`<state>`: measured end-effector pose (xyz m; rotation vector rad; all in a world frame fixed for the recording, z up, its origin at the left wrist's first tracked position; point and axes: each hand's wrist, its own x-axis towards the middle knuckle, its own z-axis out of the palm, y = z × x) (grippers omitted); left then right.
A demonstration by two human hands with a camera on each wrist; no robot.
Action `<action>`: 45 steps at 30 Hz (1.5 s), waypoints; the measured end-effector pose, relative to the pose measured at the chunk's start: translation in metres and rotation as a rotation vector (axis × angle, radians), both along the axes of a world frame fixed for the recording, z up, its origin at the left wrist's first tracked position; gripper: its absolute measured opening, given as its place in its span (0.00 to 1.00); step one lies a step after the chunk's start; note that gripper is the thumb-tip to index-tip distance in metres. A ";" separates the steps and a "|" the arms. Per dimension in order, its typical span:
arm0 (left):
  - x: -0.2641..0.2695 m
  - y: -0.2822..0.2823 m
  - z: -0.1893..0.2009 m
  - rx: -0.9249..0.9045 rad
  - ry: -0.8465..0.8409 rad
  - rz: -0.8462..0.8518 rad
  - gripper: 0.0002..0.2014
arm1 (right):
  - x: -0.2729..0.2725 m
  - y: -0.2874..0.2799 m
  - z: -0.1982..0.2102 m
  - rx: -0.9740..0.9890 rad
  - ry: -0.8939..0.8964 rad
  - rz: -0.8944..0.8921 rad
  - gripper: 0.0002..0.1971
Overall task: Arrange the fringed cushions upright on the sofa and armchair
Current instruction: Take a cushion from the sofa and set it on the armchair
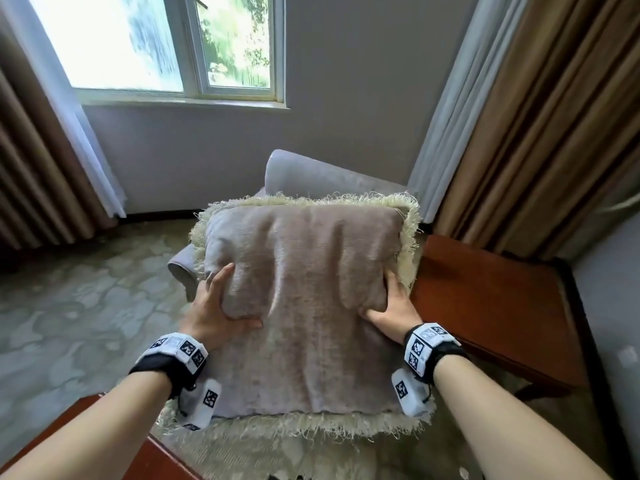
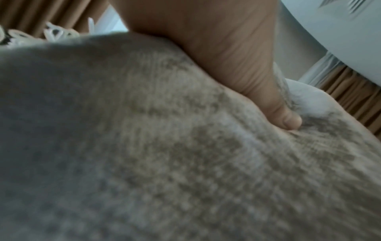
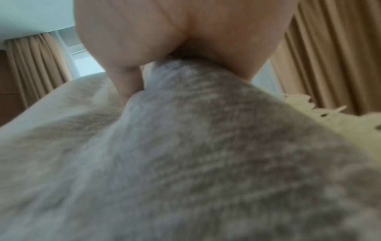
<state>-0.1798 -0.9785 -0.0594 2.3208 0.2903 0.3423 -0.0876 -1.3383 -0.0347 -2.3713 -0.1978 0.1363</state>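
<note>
A beige cushion with a cream fringe fills the middle of the head view, held in the air in front of a grey armchair. My left hand grips its left side, thumb dug into the fabric, fingers behind. My right hand grips the right side the same way. In the left wrist view the thumb presses into the cushion. The right wrist view shows my right hand pinching a fold of cushion. Most of the armchair seat is hidden behind the cushion.
A dark wooden side table stands right of the armchair, another wooden edge at lower left. Brown curtains hang at the right and at the left. A window is above, patterned carpet at left.
</note>
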 end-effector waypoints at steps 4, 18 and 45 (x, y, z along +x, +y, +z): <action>0.028 0.044 -0.005 0.018 0.047 0.076 0.66 | 0.046 0.055 -0.005 -0.033 0.078 0.039 0.59; 0.192 0.131 -0.032 0.030 0.042 0.220 0.64 | 0.269 0.177 -0.056 0.073 0.148 0.197 0.58; 0.682 0.194 -0.091 -0.028 0.233 -0.461 0.62 | 0.540 0.199 -0.117 0.019 0.196 -0.472 0.57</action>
